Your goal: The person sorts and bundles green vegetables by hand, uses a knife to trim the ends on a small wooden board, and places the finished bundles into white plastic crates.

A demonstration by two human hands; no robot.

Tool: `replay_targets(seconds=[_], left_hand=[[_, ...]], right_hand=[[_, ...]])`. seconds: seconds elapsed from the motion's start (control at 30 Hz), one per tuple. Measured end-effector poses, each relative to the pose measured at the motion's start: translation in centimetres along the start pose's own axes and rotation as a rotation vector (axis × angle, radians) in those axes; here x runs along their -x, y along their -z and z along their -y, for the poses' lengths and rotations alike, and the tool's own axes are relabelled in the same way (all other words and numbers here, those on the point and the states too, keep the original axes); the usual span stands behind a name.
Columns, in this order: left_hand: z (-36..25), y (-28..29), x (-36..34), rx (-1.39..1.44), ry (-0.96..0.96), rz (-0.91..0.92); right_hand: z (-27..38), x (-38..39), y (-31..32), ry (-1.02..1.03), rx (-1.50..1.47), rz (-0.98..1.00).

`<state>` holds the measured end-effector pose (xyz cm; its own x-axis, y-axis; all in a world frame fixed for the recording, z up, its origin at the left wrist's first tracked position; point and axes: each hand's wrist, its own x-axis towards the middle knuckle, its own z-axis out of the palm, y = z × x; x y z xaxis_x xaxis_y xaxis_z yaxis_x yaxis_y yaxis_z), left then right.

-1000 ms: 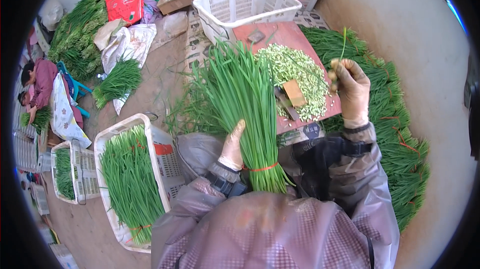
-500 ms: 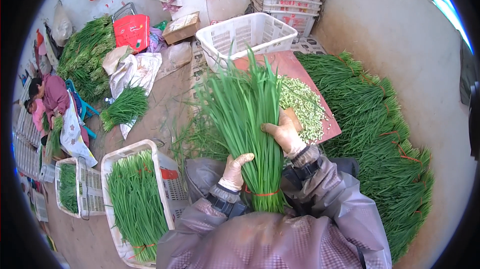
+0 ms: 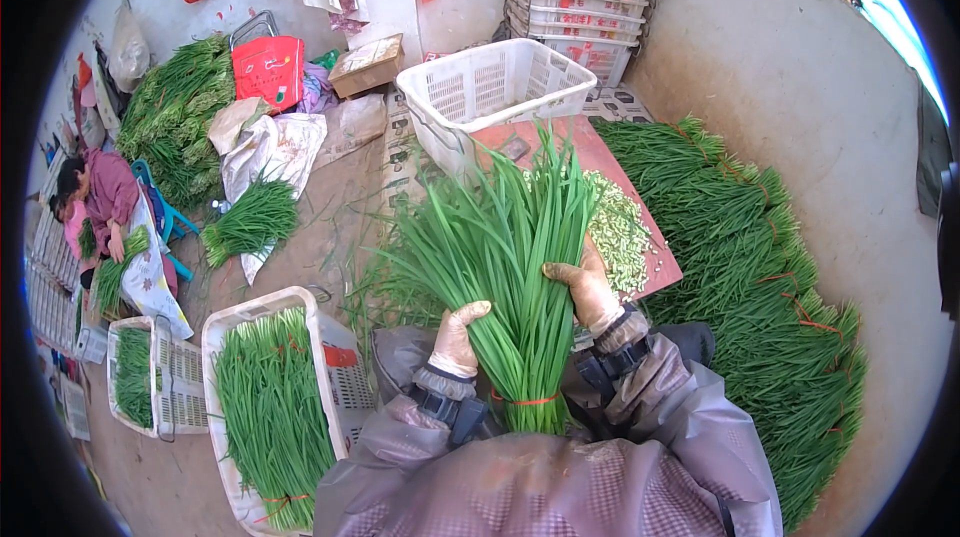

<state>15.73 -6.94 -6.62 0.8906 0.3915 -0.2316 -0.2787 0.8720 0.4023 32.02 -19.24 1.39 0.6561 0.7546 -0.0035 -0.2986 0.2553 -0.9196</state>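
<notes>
A thick bunch of green chives (image 3: 505, 267) stands in front of me, its leaf tips fanned out and pointing away. Near my apron, a red band circles its stalks. My left hand (image 3: 457, 339), in a pale, stained glove, is curled against the bunch's left side with the thumb up. On the other side my right hand (image 3: 588, 292), gloved too, grips the leaves with its thumb across the front. The leaves hide most of the fingers. Just beyond lies a reddish board (image 3: 612, 159) bearing a heap of chopped stalk ends (image 3: 622, 227).
A white plastic crate (image 3: 520, 115) stands behind the board, near stacked crates (image 3: 585, 22). Banded chives (image 3: 740, 317) line the right wall. At left are a crate (image 3: 345, 377) of chives and a smaller one (image 3: 183, 392). A co-worker (image 3: 110, 192) sits far left, holding chives.
The bunch's leaves have spread wider and its tips have shifted to the right. My right hand has moved slightly right and down, my left slightly left.
</notes>
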Motion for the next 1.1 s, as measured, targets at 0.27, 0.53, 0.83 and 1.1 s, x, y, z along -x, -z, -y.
replay_targets(seconds=[0.27, 0.53, 0.83, 1.1], left_hand=[[-0.3, 0.9, -0.3, 0.012, 0.067, -0.026], [-0.1, 0.4, -0.2, -0.102, 0.059, -0.012], [-0.2, 1.2, 0.2, 0.026, 0.068, 0.049], [-0.3, 0.6, 0.6, 0.057, 0.081, 0.079]], right_hand=[[1.0, -0.7, -1.9, -0.056, 0.181, 0.013], [0.0, -6.6, -1.0, -0.006, 0.453, 0.026], [2.5, -6.9, 3.3, -0.176, 0.045, -0.319], [2.0, -7.9, 6.4, -0.122, 0.148, -0.357]])
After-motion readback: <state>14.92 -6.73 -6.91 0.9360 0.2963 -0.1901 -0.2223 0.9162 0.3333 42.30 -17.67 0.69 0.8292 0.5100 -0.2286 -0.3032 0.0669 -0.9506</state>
